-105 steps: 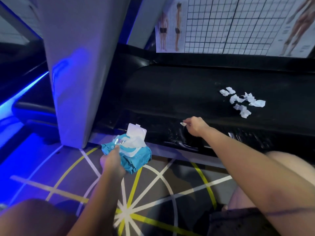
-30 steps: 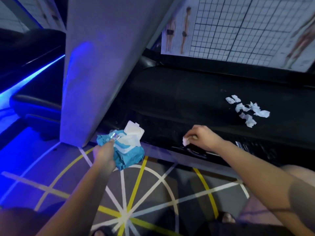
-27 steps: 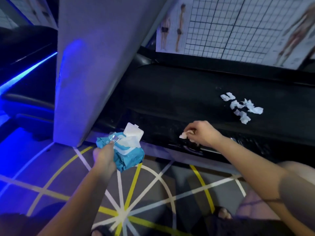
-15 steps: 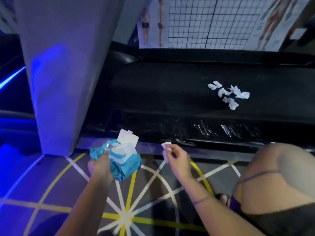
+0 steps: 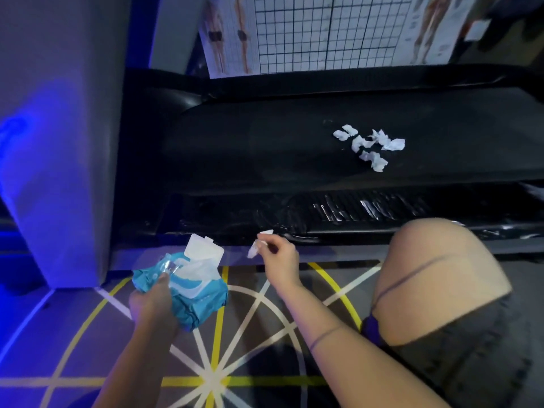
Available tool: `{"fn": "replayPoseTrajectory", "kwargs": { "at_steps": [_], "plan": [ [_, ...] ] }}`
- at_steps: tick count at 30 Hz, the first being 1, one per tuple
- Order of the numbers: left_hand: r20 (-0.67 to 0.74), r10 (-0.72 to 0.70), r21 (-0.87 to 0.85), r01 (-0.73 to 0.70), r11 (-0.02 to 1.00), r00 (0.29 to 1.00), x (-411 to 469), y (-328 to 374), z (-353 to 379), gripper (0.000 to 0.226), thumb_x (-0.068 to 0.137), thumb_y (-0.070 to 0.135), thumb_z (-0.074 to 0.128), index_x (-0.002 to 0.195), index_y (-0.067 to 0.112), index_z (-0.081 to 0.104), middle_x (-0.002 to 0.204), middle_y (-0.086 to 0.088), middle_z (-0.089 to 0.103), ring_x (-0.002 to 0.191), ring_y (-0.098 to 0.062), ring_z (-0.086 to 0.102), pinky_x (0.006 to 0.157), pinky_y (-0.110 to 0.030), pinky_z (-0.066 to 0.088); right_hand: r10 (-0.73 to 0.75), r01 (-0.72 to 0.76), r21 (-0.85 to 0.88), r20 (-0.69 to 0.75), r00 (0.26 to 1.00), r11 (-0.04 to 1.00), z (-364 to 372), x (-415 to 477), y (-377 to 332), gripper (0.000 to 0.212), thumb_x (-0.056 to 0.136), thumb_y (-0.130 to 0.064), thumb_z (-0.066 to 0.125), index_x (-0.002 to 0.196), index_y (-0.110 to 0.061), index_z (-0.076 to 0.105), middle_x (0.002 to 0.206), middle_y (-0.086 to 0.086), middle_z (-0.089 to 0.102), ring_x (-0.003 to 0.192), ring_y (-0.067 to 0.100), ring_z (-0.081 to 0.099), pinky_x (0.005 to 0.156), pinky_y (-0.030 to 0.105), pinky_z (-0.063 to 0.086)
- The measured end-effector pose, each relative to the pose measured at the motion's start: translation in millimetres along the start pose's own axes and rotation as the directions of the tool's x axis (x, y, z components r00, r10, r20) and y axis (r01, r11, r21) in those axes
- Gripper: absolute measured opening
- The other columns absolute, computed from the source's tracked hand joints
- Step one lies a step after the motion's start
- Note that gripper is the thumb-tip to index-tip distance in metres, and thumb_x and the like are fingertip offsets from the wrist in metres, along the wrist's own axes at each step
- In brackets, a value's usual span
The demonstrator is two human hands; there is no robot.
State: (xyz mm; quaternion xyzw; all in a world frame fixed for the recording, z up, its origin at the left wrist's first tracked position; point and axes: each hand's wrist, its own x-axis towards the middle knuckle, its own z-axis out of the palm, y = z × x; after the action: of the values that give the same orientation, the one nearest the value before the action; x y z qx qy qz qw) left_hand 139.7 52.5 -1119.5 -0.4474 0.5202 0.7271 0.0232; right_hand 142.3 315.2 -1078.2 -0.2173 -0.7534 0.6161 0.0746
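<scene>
My left hand point(image 5: 154, 301) grips a blue pack of wet wipes point(image 5: 191, 285) with its white lid flipped up and a wipe showing at the opening. To its right, my right hand point(image 5: 278, 260) pinches a small crumpled white wipe point(image 5: 255, 248) just in front of the black treadmill's near edge point(image 5: 294, 231). A cluster of several crumpled white wipe scraps point(image 5: 369, 147) lies on the treadmill belt point(image 5: 250, 151), far right of both hands.
A grey pillar point(image 5: 59, 128) stands at the left, lit blue. A gridded posture chart point(image 5: 323, 30) hangs behind the treadmill. My bent knee point(image 5: 435, 278) is at the right. The floor point(image 5: 223, 348) carries yellow and white lines.
My right hand has pulled back from the treadmill's side rail toward me with the small wipe still pinched. The left hand keeps the pack in about the same place.
</scene>
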Motion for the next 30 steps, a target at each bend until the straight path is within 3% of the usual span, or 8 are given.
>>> {"fn": "replayPoseTrajectory", "kwargs": {
  "at_steps": [4,9,12,14,17,21,26,30],
  "plan": [
    [0.012,0.003,-0.036,-0.003,0.999,1.0,-12,0,18,0.059,0.08,0.044,0.08,0.131,0.02,0.064,0.118,-0.013,0.077,0.1,-0.044,0.077,0.08,-0.072,0.059,-0.037,0.032,-0.048,-0.11,0.993,0.998,-18,9,8,0.016,0.091,-0.011,0.068,0.099,-0.021,0.077,0.096,-0.004,0.074,0.092,0.011,0.068,0.085,0.026,0.052],
    [-0.037,0.093,0.049,-0.091,0.995,0.995,-73,17,58,0.032,0.104,0.022,0.069,0.133,0.011,0.06,0.113,-0.013,0.071,0.091,-0.037,0.073,0.08,-0.06,0.062,-0.212,0.151,-0.26,-0.227,0.951,0.954,-51,13,17,0.016,0.089,-0.005,0.066,0.092,-0.017,0.076,0.091,0.003,0.065,0.08,0.015,0.062,0.074,0.019,0.043],
    [-0.025,0.111,0.043,-0.11,0.993,0.993,-83,18,69,0.03,0.106,0.02,0.067,0.133,0.012,0.06,0.116,-0.014,0.071,0.085,-0.034,0.072,0.07,-0.049,0.06,-0.276,0.21,-0.286,-0.215,0.937,0.935,-68,12,22,0.017,0.09,-0.002,0.066,0.092,-0.017,0.075,0.094,-0.001,0.061,0.077,0.005,0.061,0.075,0.017,0.046],
    [-0.004,0.114,0.036,-0.114,0.993,0.993,-90,19,74,0.03,0.106,0.019,0.066,0.135,0.01,0.06,0.12,-0.015,0.071,0.092,-0.036,0.071,0.076,-0.047,0.058,-0.282,0.219,-0.285,-0.206,0.937,0.933,-71,9,22,0.016,0.093,-0.004,0.064,0.094,-0.015,0.076,0.096,-0.002,0.058,0.077,0.002,0.062,0.072,0.011,0.045],
    [-0.005,0.113,0.059,-0.113,0.992,0.994,-95,21,78,0.034,0.106,0.02,0.066,0.137,0.009,0.058,0.118,-0.012,0.069,0.094,-0.034,0.069,0.078,-0.045,0.056,-0.364,0.297,-0.33,-0.161,0.917,0.896,-62,0,22,0.011,0.093,-0.013,0.067,0.099,-0.018,0.074,0.097,-0.007,0.054,0.07,0.005,0.06,0.068,0.015,0.049],
    [-0.046,0.114,0.08,-0.11,0.991,0.992,-96,23,76,0.037,0.106,0.02,0.066,0.14,0.009,0.056,0.128,-0.015,0.069,0.098,-0.034,0.068,0.081,-0.047,0.057,-0.457,0.414,-0.403,-0.01,0.89,0.816,-39,-8,25,0.015,0.094,-0.016,0.068,0.107,-0.019,0.075,0.098,-0.007,0.054,0.08,0.008,0.06,0.072,0.019,0.052],
    [-0.072,0.115,0.094,-0.108,0.99,0.991,-95,23,75,0.039,0.106,0.02,0.066,0.142,0.011,0.056,0.132,-0.016,0.069,0.11,-0.039,0.071,0.083,-0.05,0.058,-0.329,0.282,-0.338,-0.089,0.94,0.898,-30,2,26,0.02,0.093,-0.007,0.07,0.111,-0.012,0.078,0.099,-0.004,0.059,0.083,0.007,0.061,0.082,0.025,0.055],
    [-0.086,0.129,0.093,-0.121,0.988,0.988,-95,22,79,0.039,0.104,0.021,0.068,0.14,0.011,0.057,0.131,-0.016,0.07,0.106,-0.037,0.071,0.083,-0.048,0.059,-0.238,0.179,-0.298,-0.177,0.955,0.938,-40,3,25,0.017,0.093,-0.007,0.068,0.105,-0.014,0.079,0.101,-0.004,0.058,0.082,0.007,0.061,0.078,0.005,0.045]
  ]
}}
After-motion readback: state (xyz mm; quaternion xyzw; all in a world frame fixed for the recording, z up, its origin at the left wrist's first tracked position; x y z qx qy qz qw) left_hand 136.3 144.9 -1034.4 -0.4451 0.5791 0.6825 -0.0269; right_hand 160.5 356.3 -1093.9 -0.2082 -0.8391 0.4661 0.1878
